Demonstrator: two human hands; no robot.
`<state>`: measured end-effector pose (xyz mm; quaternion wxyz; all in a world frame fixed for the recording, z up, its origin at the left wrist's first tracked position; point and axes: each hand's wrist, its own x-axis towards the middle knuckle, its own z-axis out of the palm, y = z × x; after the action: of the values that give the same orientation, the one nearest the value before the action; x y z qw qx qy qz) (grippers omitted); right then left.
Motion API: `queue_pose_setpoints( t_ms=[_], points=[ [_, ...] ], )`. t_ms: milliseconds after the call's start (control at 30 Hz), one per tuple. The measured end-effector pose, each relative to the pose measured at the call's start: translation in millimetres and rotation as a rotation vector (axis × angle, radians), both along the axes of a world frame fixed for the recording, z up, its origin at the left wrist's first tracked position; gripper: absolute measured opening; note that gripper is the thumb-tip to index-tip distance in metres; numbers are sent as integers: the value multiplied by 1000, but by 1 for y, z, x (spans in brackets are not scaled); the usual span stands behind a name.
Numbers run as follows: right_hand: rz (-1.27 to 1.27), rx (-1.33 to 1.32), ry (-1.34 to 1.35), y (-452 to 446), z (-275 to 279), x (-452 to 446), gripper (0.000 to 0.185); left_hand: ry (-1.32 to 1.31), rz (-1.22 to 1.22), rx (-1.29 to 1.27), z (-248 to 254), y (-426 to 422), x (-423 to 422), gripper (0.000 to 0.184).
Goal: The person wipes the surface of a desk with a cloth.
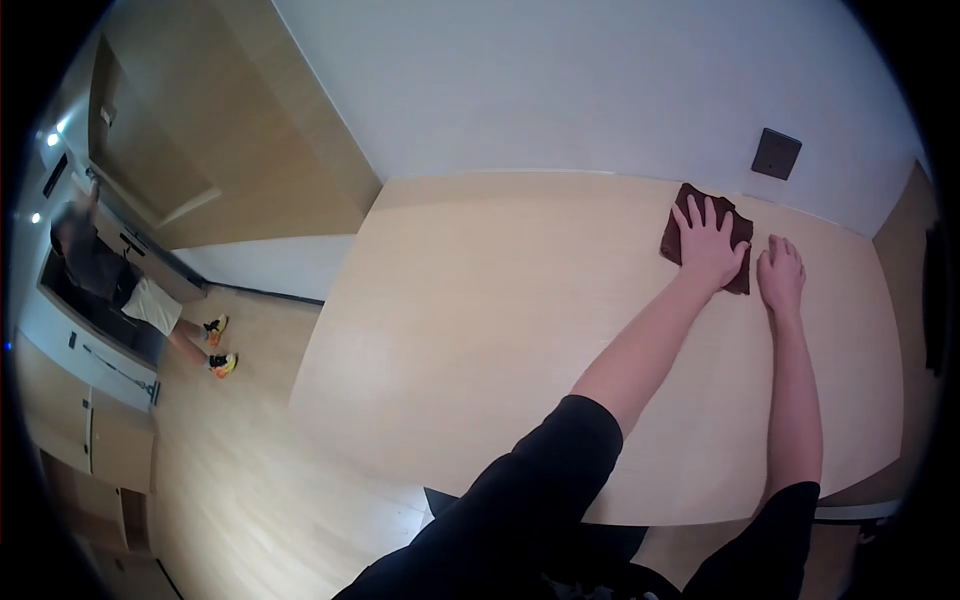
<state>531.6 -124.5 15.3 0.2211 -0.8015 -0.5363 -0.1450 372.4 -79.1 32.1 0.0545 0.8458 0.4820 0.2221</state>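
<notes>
A dark brown cloth lies on the light wooden table, close to the wall at the table's back right. My left hand rests flat on the cloth with its fingers spread, pressing it against the surface. Just right of the cloth, my right hand touches the bare tabletop, its fingers slightly bent and apart, holding nothing. A small gap separates it from the cloth.
A dark socket plate is on the white wall behind the table. At the far left another person stands with one arm raised by cabinets. A wooden panel rises left of the table.
</notes>
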Motion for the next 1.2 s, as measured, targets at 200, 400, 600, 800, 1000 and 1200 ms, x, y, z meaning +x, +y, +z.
queue_pose_setpoints(
  t_ms=[200,400,600,800,1000,1200],
  points=[
    [59,3,61,-5,6,7,34,60,15,-26,1,25,-87,61],
    [110,35,58,4,-3,15,32,168,322,88,-8,62,-284,59],
    [132,67,57,11,-3,14,30,207,595,-40,-13,62,-453,61],
    [118,84,45,2,0,8,29,2,572,-207,-9,47,-524,61],
    [41,11,10,5,-2,4,33,190,675,-172,-7,40,-502,64],
    [21,16,-8,4,-7,3,34,281,537,-130,-1,24,-410,72]
  ],
)
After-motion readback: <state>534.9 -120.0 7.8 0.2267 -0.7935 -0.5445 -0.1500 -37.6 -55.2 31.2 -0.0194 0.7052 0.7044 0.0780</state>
